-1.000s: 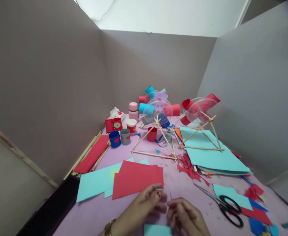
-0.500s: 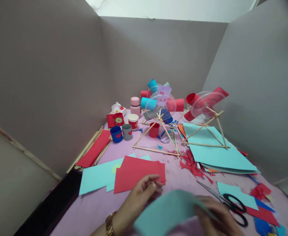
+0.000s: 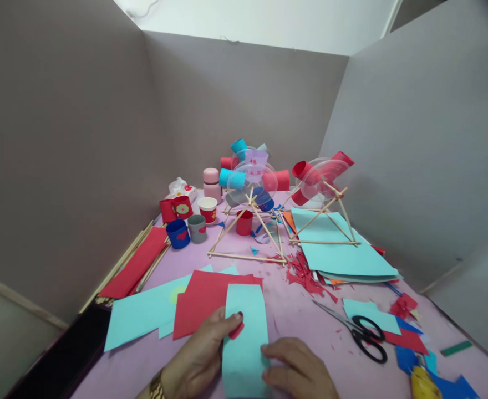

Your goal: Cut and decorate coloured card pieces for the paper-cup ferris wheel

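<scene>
A light-blue paper strip (image 3: pixel 247 354) stands upright in front of me, slightly curved. My left hand (image 3: pixel 204 352) grips its left edge, thumb on the front and fingers behind. Under that thumb, a small red paper piece (image 3: pixel 237 330) lies against the strip; its full shape is partly covered. My right hand (image 3: pixel 296 368) holds the strip's right edge with its fingertips. Behind the strip lie red paper sheets (image 3: pixel 211 296) on top of light-blue sheets (image 3: pixel 138 316). Black-handled scissors (image 3: pixel 362 332) rest open on the table to the right of my right hand.
Stick-framed wheels with paper cups (image 3: pixel 250 199) stand at the back, another wheel (image 3: pixel 325 183) to their right on large blue sheets (image 3: pixel 347 257). Blue (image 3: pixel 178 233) and grey (image 3: pixel 197 228) paper rings stand left. Red scraps (image 3: pixel 306 274) and a yellow tool (image 3: pixel 423 382) lie right.
The blue strip has turned to face me and moved left, where my left hand now grips it. My right hand has shifted left along with it. The view has turned slightly right.
</scene>
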`<state>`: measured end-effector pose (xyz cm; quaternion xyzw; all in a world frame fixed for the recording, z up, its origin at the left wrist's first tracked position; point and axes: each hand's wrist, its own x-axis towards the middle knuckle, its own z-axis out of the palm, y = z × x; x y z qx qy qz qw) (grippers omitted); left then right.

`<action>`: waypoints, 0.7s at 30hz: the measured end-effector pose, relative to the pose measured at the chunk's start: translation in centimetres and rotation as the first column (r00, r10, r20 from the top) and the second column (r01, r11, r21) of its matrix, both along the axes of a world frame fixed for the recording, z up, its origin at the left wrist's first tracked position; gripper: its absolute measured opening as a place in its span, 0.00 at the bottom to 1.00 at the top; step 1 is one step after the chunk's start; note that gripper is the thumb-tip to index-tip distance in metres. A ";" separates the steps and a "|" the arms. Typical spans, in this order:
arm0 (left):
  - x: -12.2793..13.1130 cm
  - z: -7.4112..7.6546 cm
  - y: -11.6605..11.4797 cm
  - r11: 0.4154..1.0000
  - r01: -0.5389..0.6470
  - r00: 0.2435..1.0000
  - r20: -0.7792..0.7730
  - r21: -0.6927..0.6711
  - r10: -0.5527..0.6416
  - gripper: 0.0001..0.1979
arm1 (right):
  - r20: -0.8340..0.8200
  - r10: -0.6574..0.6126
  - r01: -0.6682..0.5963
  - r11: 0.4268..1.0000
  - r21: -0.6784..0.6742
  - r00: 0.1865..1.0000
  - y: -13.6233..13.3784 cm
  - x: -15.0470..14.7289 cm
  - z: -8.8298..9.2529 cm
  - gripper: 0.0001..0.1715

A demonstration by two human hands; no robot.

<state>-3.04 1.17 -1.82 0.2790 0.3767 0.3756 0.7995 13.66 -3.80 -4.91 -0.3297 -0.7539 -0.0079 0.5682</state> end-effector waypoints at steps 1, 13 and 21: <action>0.0 -0.2 0.0 0.999 -0.001 0.999 -0.034 0.038 0.002 0.07 | -0.084 0.019 -0.031 0.989 -0.145 0.996 -0.1 0.2 -0.4 0.21; 0.3 0.4 -1.1 0.842 0.466 0.882 -0.221 0.270 -0.417 0.17 | -0.837 -0.187 -0.799 0.252 -0.547 0.514 1.2 -0.4 -2.8 0.25; -5.1 3.6 2.5 0.794 0.393 0.693 -0.717 0.463 0.075 0.15 | -0.704 -0.320 -0.640 0.293 -0.710 0.634 1.3 0.5 -1.8 0.27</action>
